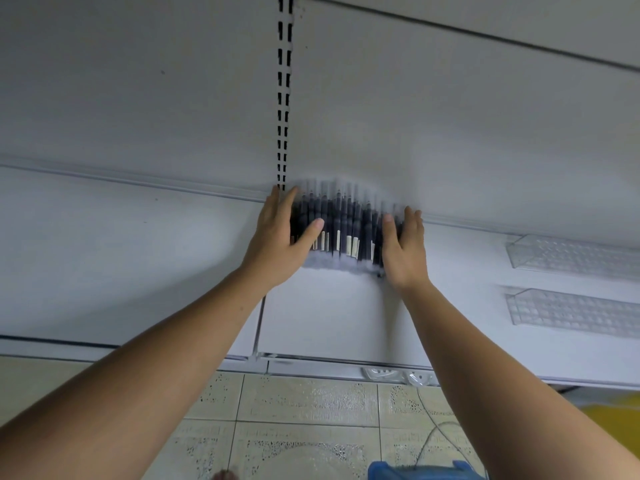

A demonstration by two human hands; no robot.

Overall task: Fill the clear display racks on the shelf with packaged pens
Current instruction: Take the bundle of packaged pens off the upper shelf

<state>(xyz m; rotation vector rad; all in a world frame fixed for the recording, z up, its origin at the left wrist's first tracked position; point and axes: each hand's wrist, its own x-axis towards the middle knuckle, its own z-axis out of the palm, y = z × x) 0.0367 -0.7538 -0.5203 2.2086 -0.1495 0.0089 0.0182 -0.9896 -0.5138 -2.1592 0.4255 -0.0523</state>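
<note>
A: Entry one, packaged pens (pixel 343 223)?
B: A dark, blurred upright row at view centre, on the white shelf (pixel 138 271).
A: Hands?
B: Left hand (pixel 277 237): fingers straight, flat against the row's 9 o'clock end, thumb across the front. Right hand (pixel 405 247): likewise at the 3 o'clock end.
A: Racks?
B: Two clear display racks (pixel 571 254) at 3 o'clock, well apart from the pens.

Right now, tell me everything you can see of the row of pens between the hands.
The row of pens is dark, slim pens standing upright side by side, with pale label strips near their lower ends; it is blurred. It stands on the white shelf at the back panel. The left hand presses its left end and the right hand its right end, both flat.
</note>
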